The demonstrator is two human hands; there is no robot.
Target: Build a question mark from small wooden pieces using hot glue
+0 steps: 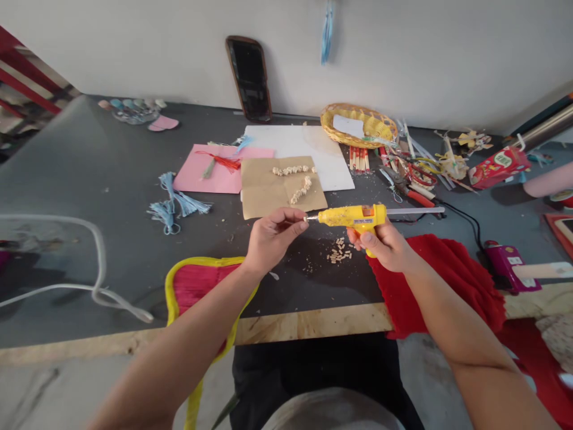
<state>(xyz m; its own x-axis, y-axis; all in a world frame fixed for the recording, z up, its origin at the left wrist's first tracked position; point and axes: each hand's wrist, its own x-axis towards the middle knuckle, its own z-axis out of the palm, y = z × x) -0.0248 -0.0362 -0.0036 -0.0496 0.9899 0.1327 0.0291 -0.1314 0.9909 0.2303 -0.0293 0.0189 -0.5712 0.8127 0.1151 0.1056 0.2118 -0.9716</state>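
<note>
In my right hand is a yellow hot glue gun, with a clear glue stick sticking out of its back. My left hand pinches a small pale wooden piece right at the gun's nozzle. Below the gun lies a loose pile of short wooden bits. Just behind my left hand is a sheet of brown paper, bearing two rows of small pale clusters.
Blue tassels and a pink sheet lie left. A phone leans on the wall beside a wicker basket. Pliers, a red cloth and a red carton are right. A white cable crosses the left side.
</note>
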